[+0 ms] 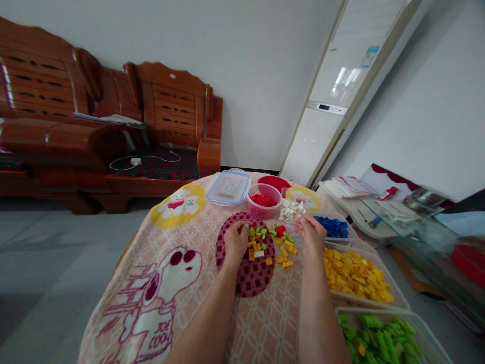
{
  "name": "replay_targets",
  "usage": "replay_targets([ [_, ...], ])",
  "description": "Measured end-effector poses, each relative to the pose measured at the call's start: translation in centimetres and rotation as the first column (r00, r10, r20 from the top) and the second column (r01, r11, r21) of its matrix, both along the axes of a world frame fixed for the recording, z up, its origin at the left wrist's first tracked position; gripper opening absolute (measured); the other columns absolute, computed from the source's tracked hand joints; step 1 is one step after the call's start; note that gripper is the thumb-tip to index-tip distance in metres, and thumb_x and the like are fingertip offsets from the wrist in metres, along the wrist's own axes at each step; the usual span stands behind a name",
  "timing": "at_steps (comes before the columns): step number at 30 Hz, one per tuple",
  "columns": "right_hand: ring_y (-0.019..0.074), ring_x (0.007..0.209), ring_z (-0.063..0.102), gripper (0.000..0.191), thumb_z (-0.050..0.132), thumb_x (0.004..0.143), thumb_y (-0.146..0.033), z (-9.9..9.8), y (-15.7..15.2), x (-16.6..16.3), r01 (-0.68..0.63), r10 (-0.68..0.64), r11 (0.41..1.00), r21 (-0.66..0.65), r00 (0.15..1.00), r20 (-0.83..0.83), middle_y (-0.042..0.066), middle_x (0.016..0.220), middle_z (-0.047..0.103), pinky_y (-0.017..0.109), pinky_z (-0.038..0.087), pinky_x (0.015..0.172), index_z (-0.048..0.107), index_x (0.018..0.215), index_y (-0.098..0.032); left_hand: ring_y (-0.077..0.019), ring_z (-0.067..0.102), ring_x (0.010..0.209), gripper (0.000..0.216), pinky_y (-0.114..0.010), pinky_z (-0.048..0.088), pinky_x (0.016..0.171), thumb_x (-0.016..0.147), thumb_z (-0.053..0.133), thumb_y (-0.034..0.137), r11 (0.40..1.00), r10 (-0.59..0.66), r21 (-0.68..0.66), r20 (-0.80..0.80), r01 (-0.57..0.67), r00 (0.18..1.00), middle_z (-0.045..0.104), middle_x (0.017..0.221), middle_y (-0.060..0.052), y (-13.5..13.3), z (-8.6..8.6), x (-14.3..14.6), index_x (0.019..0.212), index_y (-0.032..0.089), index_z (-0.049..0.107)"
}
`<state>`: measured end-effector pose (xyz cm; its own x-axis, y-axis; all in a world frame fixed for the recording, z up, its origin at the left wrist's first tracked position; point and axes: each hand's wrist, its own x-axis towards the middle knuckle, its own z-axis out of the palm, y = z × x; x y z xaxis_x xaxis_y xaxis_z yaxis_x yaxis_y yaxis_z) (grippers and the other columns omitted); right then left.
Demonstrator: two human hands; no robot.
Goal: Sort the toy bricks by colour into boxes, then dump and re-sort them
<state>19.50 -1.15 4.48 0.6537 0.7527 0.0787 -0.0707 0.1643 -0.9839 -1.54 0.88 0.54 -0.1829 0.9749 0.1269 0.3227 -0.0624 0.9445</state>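
Note:
My left hand (236,239) is at the left side of a loose pile of toy building bricks (258,246), its fingers curled and thumb and forefinger close together. Whatever they may hold is too small to make out. The pile mixes green, yellow, red and white pieces. To its right, my right hand (312,233) is open, fingers stretched out and apart, close to a heap of white bricks (291,210). Several yellow bricks (287,264) lie scattered between the two hands.
Behind the pile stands a round tub (279,202) of red bricks, beside a blue-rimmed lid (228,188). Along the right edge are trays of blue bricks (333,227), yellow bricks (356,274) and green bricks (379,338). A patterned cloth (273,328) covers the round table.

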Motion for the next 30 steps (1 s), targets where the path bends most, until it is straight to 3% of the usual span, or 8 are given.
replay_targets([
  [8,0.0173,0.050,0.063,0.039,0.065,0.064,-0.045,0.6,-0.6,-1.3,-0.177,0.207,0.966,-0.189,0.966,0.156,0.004,0.063,0.069,0.025,0.047,0.042,0.068,0.087,-0.014,-0.0184,0.067,0.081,0.023,-0.026,0.047,0.073,0.085,0.054,0.022,1.000,-0.005,-0.004,-0.029,0.005,1.000,0.076,0.088,-0.003,-0.1,0.2,0.0,0.090,0.019,0.076],
  [13,0.0132,0.044,0.057,0.034,0.063,0.069,-0.042,0.4,-0.7,-2.7,-0.348,0.439,0.877,-0.331,0.860,0.259,0.001,0.058,0.064,0.021,0.040,0.038,0.070,0.085,-0.013,-0.0180,0.067,0.078,0.024,-0.026,0.046,0.070,0.085,0.053,0.023,1.000,-0.016,0.009,-0.013,0.016,1.000,0.076,0.086,-0.004,0.0,-0.2,0.1,0.090,0.018,0.076],
  [15,0.0126,0.044,0.056,0.034,0.058,0.075,-0.038,0.2,-0.6,-3.1,-0.316,0.457,0.864,-0.392,0.819,0.347,0.000,0.058,0.064,0.021,0.039,0.040,0.071,0.094,-0.014,-0.0180,0.067,0.078,0.024,-0.026,0.046,0.069,0.084,0.053,0.023,1.000,-0.020,0.014,-0.002,0.020,1.000,0.076,0.086,-0.004,0.1,-0.3,0.1,0.090,0.018,0.076],
  [17,0.0124,0.046,0.056,0.033,0.055,0.079,-0.032,-0.1,-0.5,-3.2,-0.185,0.412,0.875,-0.447,0.770,0.488,0.000,0.058,0.064,0.021,0.040,0.044,0.072,0.102,-0.017,-0.0180,0.067,0.078,0.025,-0.026,0.047,0.070,0.084,0.052,0.023,0.999,-0.023,0.023,0.009,0.023,1.000,0.076,0.086,-0.003,0.1,-0.3,0.1,0.090,0.018,0.076],
  [19,0.0126,0.049,0.057,0.027,0.054,0.081,-0.028,-0.4,-0.5,-2.8,-0.057,0.392,0.871,-0.489,0.681,0.618,0.000,0.057,0.064,0.021,0.040,0.049,0.074,0.097,-0.019,-0.0178,0.066,0.077,0.024,-0.026,0.047,0.070,0.084,0.053,0.024,0.999,-0.025,0.029,0.009,0.024,1.000,0.076,0.085,-0.003,0.0,-0.3,0.1,0.089,0.019,0.076],
  [22,0.0123,0.046,0.056,0.025,0.051,0.083,-0.028,-0.7,-0.7,-1.8,-0.030,0.462,0.828,-0.560,0.601,0.652,0.001,0.052,0.063,0.021,0.038,0.049,0.074,0.078,-0.019,-0.0176,0.066,0.075,0.024,-0.026,0.046,0.068,0.083,0.053,0.025,0.999,-0.025,0.035,0.009,0.025,1.000,0.075,0.082,-0.003,-0.1,-0.3,0.1,0.087,0.018,0.075],
  [25,0.0122,0.042,0.053,0.029,0.049,0.083,-0.031,-0.8,-0.7,-0.7,-0.039,0.459,0.825,-0.564,0.629,0.628,0.000,0.048,0.061,0.021,0.037,0.047,0.072,0.072,-0.017,-0.0170,0.065,0.072,0.025,-0.025,0.045,0.066,0.083,0.052,0.026,0.999,-0.031,0.039,0.020,0.030,0.999,0.074,0.080,-0.003,-0.1,-0.2,0.2,0.087,0.017,0.075],
  [30,0.0138,0.046,0.056,0.030,0.049,0.082,-0.031,-0.6,-0.2,0.1,0.028,0.298,0.902,-0.431,0.682,0.668,0.001,0.048,0.061,0.021,0.039,0.049,0.073,0.078,-0.014,-0.0170,0.065,0.074,0.025,-0.025,0.046,0.068,0.083,0.052,0.026,0.999,-0.029,0.039,0.025,0.028,0.999,0.075,0.082,-0.003,-0.1,-0.3,0.2,0.089,0.018,0.075],
])
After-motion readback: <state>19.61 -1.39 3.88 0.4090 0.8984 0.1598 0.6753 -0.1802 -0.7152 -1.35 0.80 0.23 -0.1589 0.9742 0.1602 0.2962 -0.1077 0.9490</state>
